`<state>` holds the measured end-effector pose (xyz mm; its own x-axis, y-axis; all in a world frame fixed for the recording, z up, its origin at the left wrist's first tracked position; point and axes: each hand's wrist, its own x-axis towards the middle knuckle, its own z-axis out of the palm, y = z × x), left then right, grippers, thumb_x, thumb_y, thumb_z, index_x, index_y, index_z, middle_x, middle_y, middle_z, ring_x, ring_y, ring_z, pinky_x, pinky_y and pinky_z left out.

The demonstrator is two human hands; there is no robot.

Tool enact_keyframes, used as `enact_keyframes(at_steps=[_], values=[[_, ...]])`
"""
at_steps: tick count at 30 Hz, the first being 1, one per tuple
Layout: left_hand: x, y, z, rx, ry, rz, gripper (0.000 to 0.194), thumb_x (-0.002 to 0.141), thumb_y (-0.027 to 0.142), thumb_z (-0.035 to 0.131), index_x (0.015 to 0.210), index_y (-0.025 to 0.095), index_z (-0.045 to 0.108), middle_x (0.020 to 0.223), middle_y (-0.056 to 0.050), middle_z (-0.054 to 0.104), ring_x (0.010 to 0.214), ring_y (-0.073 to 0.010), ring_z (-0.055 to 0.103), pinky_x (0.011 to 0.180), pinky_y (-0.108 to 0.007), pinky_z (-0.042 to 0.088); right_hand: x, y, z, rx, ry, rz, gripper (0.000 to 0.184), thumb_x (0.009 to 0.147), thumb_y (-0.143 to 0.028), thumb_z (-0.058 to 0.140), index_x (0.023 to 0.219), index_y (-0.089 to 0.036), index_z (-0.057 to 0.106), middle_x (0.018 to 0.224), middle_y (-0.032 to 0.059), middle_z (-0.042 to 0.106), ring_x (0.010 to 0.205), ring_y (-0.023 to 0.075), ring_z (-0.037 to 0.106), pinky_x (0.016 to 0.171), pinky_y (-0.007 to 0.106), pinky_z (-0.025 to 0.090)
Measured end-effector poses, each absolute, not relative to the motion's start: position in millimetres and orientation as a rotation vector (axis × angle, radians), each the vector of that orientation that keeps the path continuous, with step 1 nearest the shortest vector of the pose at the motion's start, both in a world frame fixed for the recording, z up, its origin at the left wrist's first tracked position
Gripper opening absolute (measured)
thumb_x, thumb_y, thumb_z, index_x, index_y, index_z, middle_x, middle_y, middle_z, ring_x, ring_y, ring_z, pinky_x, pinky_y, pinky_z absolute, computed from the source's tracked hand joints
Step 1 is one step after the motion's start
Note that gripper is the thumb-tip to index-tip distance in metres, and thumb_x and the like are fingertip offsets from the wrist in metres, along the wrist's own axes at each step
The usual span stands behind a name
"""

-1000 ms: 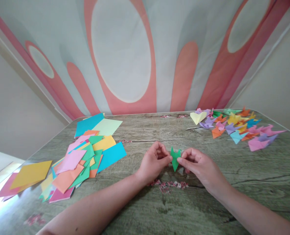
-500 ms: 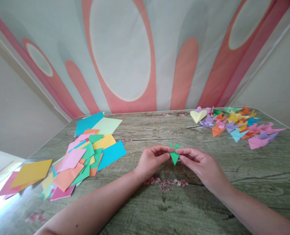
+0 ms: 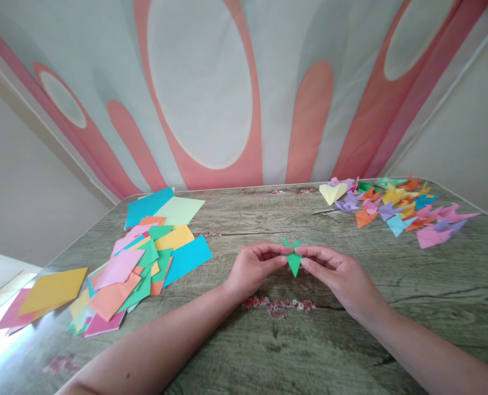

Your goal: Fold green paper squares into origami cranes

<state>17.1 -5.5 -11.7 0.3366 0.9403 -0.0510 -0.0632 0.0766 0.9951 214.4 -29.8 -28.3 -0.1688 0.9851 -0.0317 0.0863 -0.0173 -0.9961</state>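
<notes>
A small folded green paper piece [image 3: 293, 261] is held just above the middle of the wood-grain table [image 3: 244, 340], its point facing down. My left hand [image 3: 255, 269] pinches its left side with thumb and fingers. My right hand [image 3: 337, 274] pinches its right side in the same way. Both hands meet at the piece, fingers curled.
A loose heap of flat coloured paper squares [image 3: 145, 260] lies on the left, with a yellow sheet [image 3: 52, 288] near the table's left edge. Several finished folded paper figures [image 3: 396, 211] lie at the far right. A patterned pink and grey cloth [image 3: 227, 93] hangs behind the table.
Both hands have lifted the green piece slightly and turned it, and their fingertips have closed in together at its top.
</notes>
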Motion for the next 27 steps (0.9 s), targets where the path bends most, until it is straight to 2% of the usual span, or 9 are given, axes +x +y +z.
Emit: enact_keyframes(at_steps=[6,14,21,27], values=[[16.6,-4.5,-11.5,1.266,0.94,0.948,0.025,0.072,0.03,0.079,0.091,0.015,0.075,0.089,-0.005,0.075,0.08,-0.0157,0.068,0.081,-0.026,0.051,216.2,-28.5,-31.0,-1.199,-1.392,1.308,0.032,0.083,-0.044,0.066,0.11,-0.026,0.069,0.109,0.0036,0.071,0.101,0.0211,0.063,0.093,0.036,0.046],[19.0,-6.2,-9.7,1.236,0.97,0.968,0.024,0.072,0.035,0.078,0.084,0.014,0.075,0.083,-0.005,0.074,0.074,-0.0148,0.066,0.075,-0.025,0.051,212.8,-29.9,-26.5,-1.219,-1.398,1.277,0.029,0.082,-0.046,0.066,0.101,-0.024,0.071,0.095,0.0019,0.072,0.088,0.0181,0.064,0.081,0.03,0.049],[23.5,-8.2,-7.6,1.214,0.978,0.976,0.024,0.076,0.036,0.074,0.078,0.012,0.07,0.07,-0.002,0.07,0.064,-0.0117,0.062,0.068,-0.023,0.049,211.3,-29.4,-25.6,-1.248,-1.368,1.265,0.032,0.08,-0.048,0.068,0.099,-0.022,0.07,0.089,0.0018,0.071,0.084,0.0185,0.063,0.079,0.03,0.048],[24.9,-8.8,-9.2,1.185,0.953,0.966,0.026,0.075,0.036,0.075,0.082,0.012,0.069,0.073,-0.003,0.069,0.066,-0.0125,0.063,0.07,-0.024,0.049,212.0,-27.6,-30.1,-1.285,-1.373,1.242,0.032,0.082,-0.051,0.064,0.091,-0.02,0.07,0.085,0.0022,0.071,0.078,0.0177,0.061,0.074,0.03,0.046]])
